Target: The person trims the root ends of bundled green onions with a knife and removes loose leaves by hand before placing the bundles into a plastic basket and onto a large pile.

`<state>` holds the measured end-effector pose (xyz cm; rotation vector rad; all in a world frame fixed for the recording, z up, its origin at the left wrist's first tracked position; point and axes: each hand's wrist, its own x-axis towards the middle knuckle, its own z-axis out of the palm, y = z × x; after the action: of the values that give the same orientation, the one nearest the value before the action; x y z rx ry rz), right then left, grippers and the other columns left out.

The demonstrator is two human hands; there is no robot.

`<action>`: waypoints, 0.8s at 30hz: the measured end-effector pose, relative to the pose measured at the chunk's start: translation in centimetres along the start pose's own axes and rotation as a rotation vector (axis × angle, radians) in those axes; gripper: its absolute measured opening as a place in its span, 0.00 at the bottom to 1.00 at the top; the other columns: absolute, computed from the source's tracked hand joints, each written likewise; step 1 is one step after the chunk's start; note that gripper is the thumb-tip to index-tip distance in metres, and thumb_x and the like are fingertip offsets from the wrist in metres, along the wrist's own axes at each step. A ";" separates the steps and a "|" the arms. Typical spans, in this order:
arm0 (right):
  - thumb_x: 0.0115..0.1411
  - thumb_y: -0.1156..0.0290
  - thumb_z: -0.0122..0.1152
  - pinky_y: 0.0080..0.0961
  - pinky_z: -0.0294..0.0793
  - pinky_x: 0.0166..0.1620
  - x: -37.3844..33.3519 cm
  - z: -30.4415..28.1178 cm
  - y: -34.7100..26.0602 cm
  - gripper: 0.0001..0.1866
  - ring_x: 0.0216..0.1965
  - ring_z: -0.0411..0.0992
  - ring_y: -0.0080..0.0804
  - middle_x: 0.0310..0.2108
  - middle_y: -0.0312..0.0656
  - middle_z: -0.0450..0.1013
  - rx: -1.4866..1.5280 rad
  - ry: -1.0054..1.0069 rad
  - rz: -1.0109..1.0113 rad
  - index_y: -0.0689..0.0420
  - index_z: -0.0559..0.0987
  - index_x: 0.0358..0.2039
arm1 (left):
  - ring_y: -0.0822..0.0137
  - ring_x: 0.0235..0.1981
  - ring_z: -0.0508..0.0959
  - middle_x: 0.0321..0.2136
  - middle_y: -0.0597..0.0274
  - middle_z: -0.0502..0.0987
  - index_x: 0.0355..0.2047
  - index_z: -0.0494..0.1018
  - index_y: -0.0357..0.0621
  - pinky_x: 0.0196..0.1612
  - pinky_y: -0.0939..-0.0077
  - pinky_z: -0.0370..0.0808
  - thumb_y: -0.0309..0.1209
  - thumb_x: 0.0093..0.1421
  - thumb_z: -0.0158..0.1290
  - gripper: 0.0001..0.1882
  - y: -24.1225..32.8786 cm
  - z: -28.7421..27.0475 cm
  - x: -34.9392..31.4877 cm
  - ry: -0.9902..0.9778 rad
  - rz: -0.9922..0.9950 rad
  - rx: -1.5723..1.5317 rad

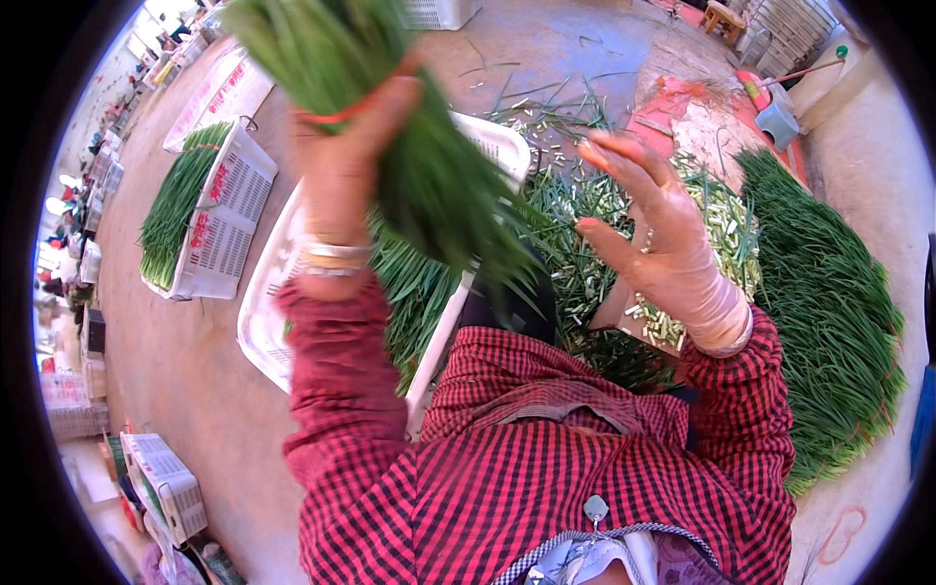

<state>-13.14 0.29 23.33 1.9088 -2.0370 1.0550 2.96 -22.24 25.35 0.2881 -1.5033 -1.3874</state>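
My left hand (341,166) is raised at the upper left, wrapped round a thick bundle of green chives (429,166) bound with an orange band (359,100). The bundle tilts, and its loose ends are blurred by motion. Below it stands a white plastic basket (261,310) with more chives (409,302) lying in it. To the right, my right hand (663,234) wears a thin glove and hangs with fingers spread, nothing between them. Under that hand lie cut stem ends (726,239) and loose green trimmings (585,234).
A large heap of chives (824,312) lies on the floor at the right. Another white basket (229,219) filled with chives stands at the left, and a further basket (166,483) at the lower left. A blue-grey container (777,122) and a wooden stool (723,19) stand at the far right.
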 end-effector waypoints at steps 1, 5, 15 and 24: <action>0.55 0.68 0.67 0.38 0.67 0.59 -0.9 0.4 1.1 0.25 0.56 0.69 0.47 0.53 0.46 0.71 0.049 -0.047 0.117 0.56 0.75 0.54 | 0.70 0.39 0.81 0.40 0.62 0.82 0.46 0.77 0.37 0.45 0.72 0.78 0.29 0.53 0.66 0.20 -0.5 -3.3 1.8 -0.002 0.079 0.182; 0.58 0.68 0.65 0.32 0.72 0.53 -9.1 2.6 8.7 0.19 0.48 0.76 0.41 0.44 0.46 0.78 0.215 -0.231 0.474 0.58 0.78 0.50 | 0.63 0.40 0.83 0.42 0.56 0.82 0.52 0.72 0.47 0.44 0.68 0.78 0.39 0.48 0.68 0.31 -5.9 -11.6 5.3 -0.160 0.074 1.013; 0.59 0.68 0.64 0.32 0.76 0.47 -16.8 5.3 10.4 0.15 0.43 0.78 0.42 0.40 0.48 0.79 0.256 -0.551 0.910 0.59 0.81 0.45 | 0.50 0.53 0.76 0.53 0.45 0.75 0.62 0.61 0.38 0.56 0.62 0.71 0.48 0.40 0.70 0.52 -39.2 -21.5 -0.5 -0.252 -0.804 0.995; 0.56 0.70 0.65 0.31 0.77 0.45 -16.2 8.9 11.5 0.17 0.41 0.79 0.40 0.39 0.46 0.79 0.304 -0.560 1.151 0.59 0.80 0.47 | 0.53 0.56 0.74 0.55 0.44 0.74 0.63 0.61 0.32 0.59 0.66 0.68 0.52 0.39 0.70 0.55 -47.6 -18.3 -1.9 -0.327 -0.936 0.843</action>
<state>-17.87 7.53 3.39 1.0458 -3.6536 1.0797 -2.96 -46.32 -19.27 1.4962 -2.3333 -1.4171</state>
